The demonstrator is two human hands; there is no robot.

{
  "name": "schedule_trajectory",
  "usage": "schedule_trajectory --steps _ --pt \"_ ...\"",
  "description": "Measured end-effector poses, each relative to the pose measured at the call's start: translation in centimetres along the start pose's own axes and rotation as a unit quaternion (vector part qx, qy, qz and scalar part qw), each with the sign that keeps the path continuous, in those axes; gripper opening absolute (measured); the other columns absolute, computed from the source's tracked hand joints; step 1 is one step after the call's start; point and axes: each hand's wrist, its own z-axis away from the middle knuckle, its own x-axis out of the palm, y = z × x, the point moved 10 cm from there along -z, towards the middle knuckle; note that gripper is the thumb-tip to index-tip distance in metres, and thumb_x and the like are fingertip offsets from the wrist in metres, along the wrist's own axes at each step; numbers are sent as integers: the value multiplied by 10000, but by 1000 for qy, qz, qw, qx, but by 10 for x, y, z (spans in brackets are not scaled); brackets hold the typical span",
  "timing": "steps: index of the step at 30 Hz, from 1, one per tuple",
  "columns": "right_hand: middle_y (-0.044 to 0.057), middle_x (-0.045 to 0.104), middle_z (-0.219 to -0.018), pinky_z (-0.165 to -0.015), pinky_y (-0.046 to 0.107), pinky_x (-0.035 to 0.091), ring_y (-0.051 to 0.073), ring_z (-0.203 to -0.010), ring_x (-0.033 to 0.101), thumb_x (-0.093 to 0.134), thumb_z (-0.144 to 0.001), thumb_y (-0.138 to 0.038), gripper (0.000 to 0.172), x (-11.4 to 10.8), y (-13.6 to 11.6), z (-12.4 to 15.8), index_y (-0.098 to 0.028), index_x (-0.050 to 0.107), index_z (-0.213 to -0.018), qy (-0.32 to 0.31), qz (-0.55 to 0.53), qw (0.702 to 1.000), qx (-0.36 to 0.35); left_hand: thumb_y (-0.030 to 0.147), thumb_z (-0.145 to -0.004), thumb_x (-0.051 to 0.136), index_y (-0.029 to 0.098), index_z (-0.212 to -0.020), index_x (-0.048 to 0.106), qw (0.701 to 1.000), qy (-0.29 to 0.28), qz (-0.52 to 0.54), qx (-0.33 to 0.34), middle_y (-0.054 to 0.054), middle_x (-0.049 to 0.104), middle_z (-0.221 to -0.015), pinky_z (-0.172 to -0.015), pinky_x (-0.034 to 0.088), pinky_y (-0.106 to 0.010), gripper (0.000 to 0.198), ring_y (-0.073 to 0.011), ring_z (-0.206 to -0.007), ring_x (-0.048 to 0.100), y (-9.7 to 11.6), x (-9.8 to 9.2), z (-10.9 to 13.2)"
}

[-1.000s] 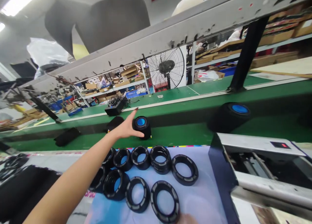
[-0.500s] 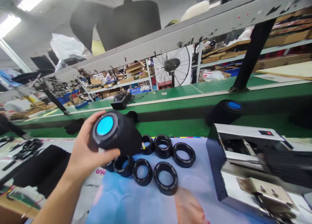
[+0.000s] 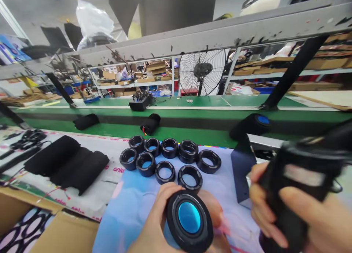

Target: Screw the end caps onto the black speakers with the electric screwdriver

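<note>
Low in the middle, my left hand (image 3: 158, 212) is wrapped round a black cylindrical speaker (image 3: 175, 229). Its ringed end, with a shiny blue disc at the centre, faces up towards me, and the rest of its body is hidden. At the right, my right hand (image 3: 310, 212) grips a black handheld tool (image 3: 288, 205) with a pale label; motion blurs it and its exact kind is unclear. Just beyond my left hand, several black plastic rings (image 3: 209, 161) lie in two loose rows on the printed blue-pink sheet (image 3: 123, 212).
A metal-cased machine (image 3: 242, 172) stands right, partly behind my right hand. Another blue-ended speaker (image 3: 250, 126) and a black cylinder (image 3: 150, 124) lie on the green bench (image 3: 187, 132). Black fabric sleeves (image 3: 79, 165) lie left, above a cardboard box (image 3: 74, 231).
My left hand has brought the speaker down and right, towards me, its blue end turned upward. My right hand has come into view holding the black tool. The camera view has shifted.
</note>
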Motion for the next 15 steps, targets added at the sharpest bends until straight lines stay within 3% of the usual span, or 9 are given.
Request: schedule_trajectory --steps 2,5,8,11,15 --pt "57 611 -582 -434 272 390 179 -395 525 867 -861 -758 601 8 42 12 -205 675 -997 15 36 996 83 313 -513 1093 309 -1508 645 999 -43 0 -7 -135 463 -1660 -1350 373 -633 1091 -508 -1611 413 7 6 1" --pt "-13 514 -454 -483 235 368 136 -424 453 846 -828 -872 775 25 79 26 -155 650 -1047 31 70 988 134 310 -550 1091 283 -1548 603 995 -96 -15 -12 -158 426 -1685 -1375 331 -626 1110 -505 -1635 389 18 10 4" --pt "-18 557 -475 -522 220 355 127 -458 469 869 -801 -882 853 42 94 31 -145 643 -1167 23 78 984 157 303 -652 1039 299 -1589 555 994 -104 -18 -1 -149 404 -1720 -1385 328 -601 1055 -475 -1651 381 25 11 7" --pt "-23 589 -532 -527 221 345 117 -459 478 913 -785 -836 886 51 100 32 -144 616 -1251 9 48 987 152 246 -733 969 342 -1608 522 994 -108 6 35 -118 472 -1691 -1335 433 -541 988 -421 -1587 501 30 16 8" --pt "-45 559 -522 -527 233 363 125 -452 473 918 -795 -810 884 50 109 36 -158 597 -1297 21 22 990 140 136 -676 1025 360 -1634 483 981 -145 129 25 -124 606 -1624 -1245 536 -518 1124 -399 -1485 633 25 35 9"
